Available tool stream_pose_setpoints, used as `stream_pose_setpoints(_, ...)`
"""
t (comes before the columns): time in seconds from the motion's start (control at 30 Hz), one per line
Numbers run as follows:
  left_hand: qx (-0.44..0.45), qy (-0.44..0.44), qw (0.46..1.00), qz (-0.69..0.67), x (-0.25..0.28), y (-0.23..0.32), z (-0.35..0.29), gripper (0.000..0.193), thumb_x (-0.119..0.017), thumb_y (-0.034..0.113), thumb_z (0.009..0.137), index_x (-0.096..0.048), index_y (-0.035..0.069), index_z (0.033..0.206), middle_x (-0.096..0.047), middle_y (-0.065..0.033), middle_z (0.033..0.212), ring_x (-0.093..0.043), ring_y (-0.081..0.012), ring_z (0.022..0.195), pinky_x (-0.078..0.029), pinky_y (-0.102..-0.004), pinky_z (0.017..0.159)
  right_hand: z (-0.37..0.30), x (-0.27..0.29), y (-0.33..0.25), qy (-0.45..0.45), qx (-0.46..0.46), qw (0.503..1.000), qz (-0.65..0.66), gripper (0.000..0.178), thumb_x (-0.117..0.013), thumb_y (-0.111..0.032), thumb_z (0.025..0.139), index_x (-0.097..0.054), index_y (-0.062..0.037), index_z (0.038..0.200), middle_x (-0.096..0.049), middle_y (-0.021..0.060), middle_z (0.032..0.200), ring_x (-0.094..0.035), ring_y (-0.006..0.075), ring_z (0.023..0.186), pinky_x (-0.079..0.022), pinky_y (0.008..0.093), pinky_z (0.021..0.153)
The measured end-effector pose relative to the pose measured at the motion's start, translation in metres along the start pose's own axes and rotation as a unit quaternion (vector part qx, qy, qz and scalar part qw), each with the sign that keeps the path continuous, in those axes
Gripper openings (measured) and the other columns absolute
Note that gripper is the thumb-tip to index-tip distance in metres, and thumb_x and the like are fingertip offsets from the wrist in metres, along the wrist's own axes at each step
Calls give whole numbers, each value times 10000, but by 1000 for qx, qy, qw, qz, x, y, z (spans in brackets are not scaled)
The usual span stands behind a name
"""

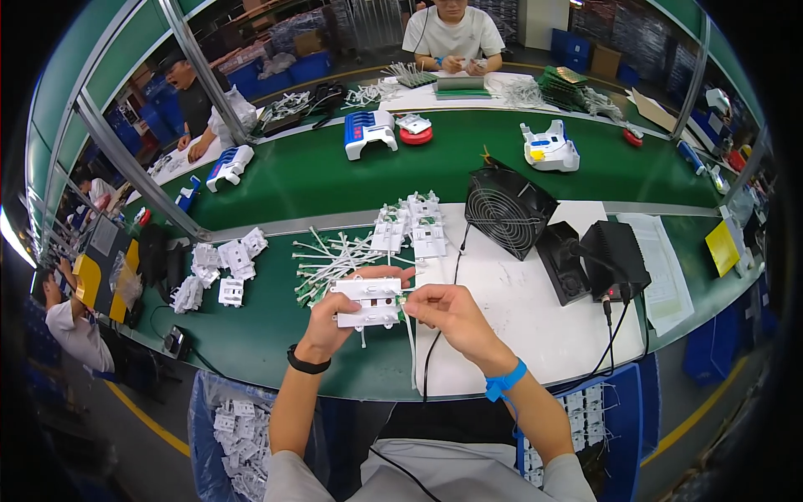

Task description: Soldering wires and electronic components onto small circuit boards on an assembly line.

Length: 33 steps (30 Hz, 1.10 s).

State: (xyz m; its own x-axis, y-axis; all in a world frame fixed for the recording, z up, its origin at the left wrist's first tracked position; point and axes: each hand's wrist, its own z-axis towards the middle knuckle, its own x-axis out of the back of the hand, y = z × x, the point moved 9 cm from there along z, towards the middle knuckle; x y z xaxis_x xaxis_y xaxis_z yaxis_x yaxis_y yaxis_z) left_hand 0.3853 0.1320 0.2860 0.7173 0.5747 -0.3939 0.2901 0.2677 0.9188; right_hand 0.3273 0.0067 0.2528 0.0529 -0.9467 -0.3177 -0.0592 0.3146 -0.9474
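Note:
My left hand (324, 325) is wrapped round a white plastic housing (366, 289), holding it flat above the near edge of the bench. At the housing's right end, my right hand (452, 320) pinches a small green circuit board (401, 299), mostly covered by the fingertips. A white cable (411, 356) hangs down just below those fingertips. Beyond the left hand lies a loose heap of white cables (335, 258) with green ends. Several white housings with small green boards (428, 238) are grouped behind the hands.
More white housings (237, 259) lie to the left. On a white sheet (485, 335) at right stand a black fan (506, 209) and a black box (616, 258) with cords. A green conveyor belt (468, 134) carries white-blue casings. Below are a lined bin (201, 435) and a blue bin (623, 418).

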Motion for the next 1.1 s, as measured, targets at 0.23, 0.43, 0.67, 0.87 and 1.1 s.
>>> stream_pose_setpoints(0.23,18,-42,998,32,-10,-3,4,777,-467,212,707,-497,-95,1420,-517,-262,1499,-540,-346,1360,-435,-425,1148,-5,5,11,3,-30,1000,-1,185,-727,-180,976,-731,-12,1052,-701,3,912,-590,68,813,-459,237,733)
stream_pose_setpoints(0.43,0,-5,1000,3,-12,-16,7,767,-470,210,718,-497,-84,1426,-527,-236,1500,-544,-304,1351,-417,-413,1153,-5,15,3,69,85,983,-146,190,-702,-192,996,-685,-3,1001,-695,41,889,-597,101,812,-473,261,735)
stream_pose_setpoints(0.67,42,-8,998,54,-5,-41,17,612,-468,316,1016,-458,-52,1505,-617,-174,1395,-626,-220,1225,-477,-347,1067,-12,24,0,6,49,995,-92,268,-517,-197,1088,-644,35,1051,-702,80,870,-667,140,752,-522,297,712)
stream_pose_setpoints(0.87,7,-30,938,345,-30,-36,33,378,-736,137,937,-667,-4,1281,-731,-69,1023,-646,-91,916,-521,-248,833,-30,39,-39,40,77,906,-415,244,-568,-212,1030,-651,14,989,-680,175,763,-683,268,692,-524,385,685)
stream_pose_setpoints(1.1,-45,-13,936,350,-45,-49,66,215,-719,141,937,-697,14,1110,-709,-64,961,-608,-103,847,-486,-272,749,-43,94,-36,177,4,933,-313,237,-696,-196,960,-673,40,951,-708,102,759,-653,183,647,-500,333,610)
